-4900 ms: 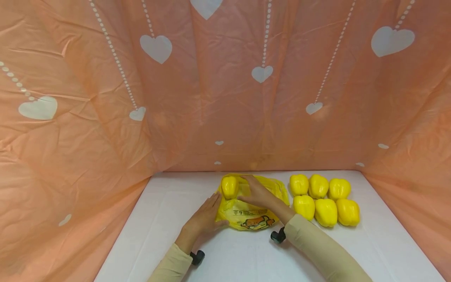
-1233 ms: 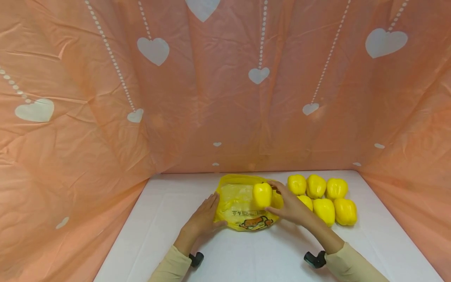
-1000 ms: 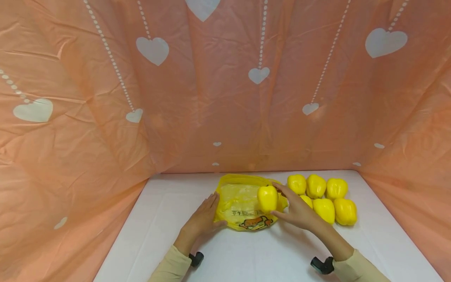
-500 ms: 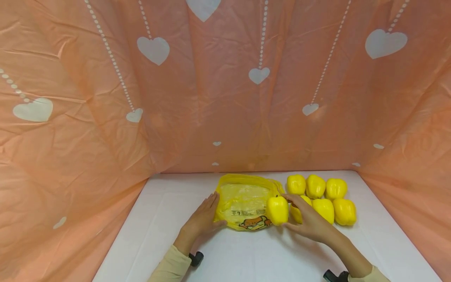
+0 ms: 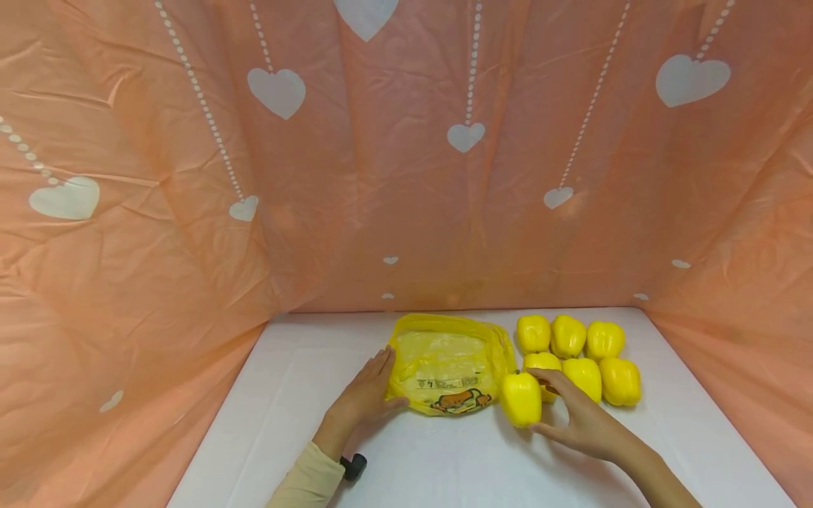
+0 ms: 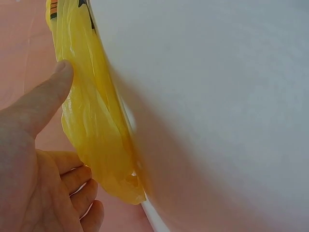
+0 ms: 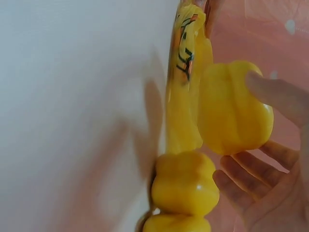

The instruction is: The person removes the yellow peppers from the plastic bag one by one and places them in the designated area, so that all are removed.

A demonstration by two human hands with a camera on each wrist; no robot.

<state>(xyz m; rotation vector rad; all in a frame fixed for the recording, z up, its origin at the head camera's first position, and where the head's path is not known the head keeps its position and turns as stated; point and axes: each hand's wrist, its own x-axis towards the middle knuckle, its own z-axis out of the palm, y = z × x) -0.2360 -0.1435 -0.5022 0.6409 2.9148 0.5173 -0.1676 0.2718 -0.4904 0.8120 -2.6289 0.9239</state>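
A yellow plastic bag (image 5: 444, 353), with dark print and an orange picture on it, lies spread on the table in the head view. Along its left side rests my left hand (image 5: 363, 395), fingers straight; in the left wrist view the thumb (image 6: 48, 96) touches the bag's side. My right hand (image 5: 584, 427) grips a yellow bell pepper (image 5: 521, 401) between thumb and fingers, held above the table at the bag's lower right corner. Behind it sit several more yellow bell peppers (image 5: 581, 377) in two rows, the nearest partly covered by the right hand.
The white table (image 5: 305, 360) runs back to an orange cloth (image 5: 406, 212) with printed white hearts, which hangs on the back and both sides. The peppers stand close together right of the bag. A black wrist camera (image 5: 354, 466) sits at the left wrist.
The right hand, inside the bag around a bell pepper earlier, has drawn it out and moved it right and toward the front edge. The left hand stays at the bag's side.
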